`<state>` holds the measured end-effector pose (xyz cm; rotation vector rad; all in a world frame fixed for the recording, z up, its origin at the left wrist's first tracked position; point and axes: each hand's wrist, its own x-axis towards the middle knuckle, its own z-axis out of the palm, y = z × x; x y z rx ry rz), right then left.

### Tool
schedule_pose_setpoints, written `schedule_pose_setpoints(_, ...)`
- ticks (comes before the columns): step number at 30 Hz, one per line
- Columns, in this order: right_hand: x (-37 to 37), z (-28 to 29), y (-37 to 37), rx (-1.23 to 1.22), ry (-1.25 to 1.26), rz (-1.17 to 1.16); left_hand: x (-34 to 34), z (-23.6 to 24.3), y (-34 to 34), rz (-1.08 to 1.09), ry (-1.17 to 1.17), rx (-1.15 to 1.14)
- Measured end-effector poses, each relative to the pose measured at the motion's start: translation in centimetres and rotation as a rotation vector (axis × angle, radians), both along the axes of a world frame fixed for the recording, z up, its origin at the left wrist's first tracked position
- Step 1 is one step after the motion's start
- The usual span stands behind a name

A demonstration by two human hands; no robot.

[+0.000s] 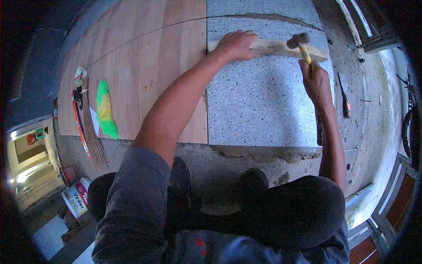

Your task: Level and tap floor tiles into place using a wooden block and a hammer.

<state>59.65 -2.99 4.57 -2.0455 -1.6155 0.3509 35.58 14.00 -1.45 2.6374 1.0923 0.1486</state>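
A pale wooden plank [281, 47] lies crosswise on a grey speckled tile [259, 101], near its far end. My left hand [237, 46] grips the plank towards its left end, fingers over the top. In my right hand [316, 81] is a hammer [304, 52] with a yellow handle and a dark, blocky head. The hammer head is at the plank's right part; I cannot tell whether it touches the wood. Wood-look tiles [167, 35] adjoin the speckled tile on its left.
A putty knife [344, 94] lies right of the speckled tile. On the left tiles rest a broom [93, 123], a red tool [80, 125] and a green-yellow mesh bundle [106, 110]. A taut string [149, 31] crosses the far side. A white bucket [77, 196] stands lower left.
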Motion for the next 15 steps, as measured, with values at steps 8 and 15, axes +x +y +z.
schedule_pose_setpoints(8, 0.6, -1.3, -1.9, -0.07, 0.072, -0.085, -0.1, 1.0, -0.6, 0.019, 0.026, 0.018)
schedule_pose_setpoints(15, 0.4, -3.4, -8.4, -0.122, 0.034, -0.066, 0.0, 0.8, -0.3, -0.004, 0.076, 0.045)
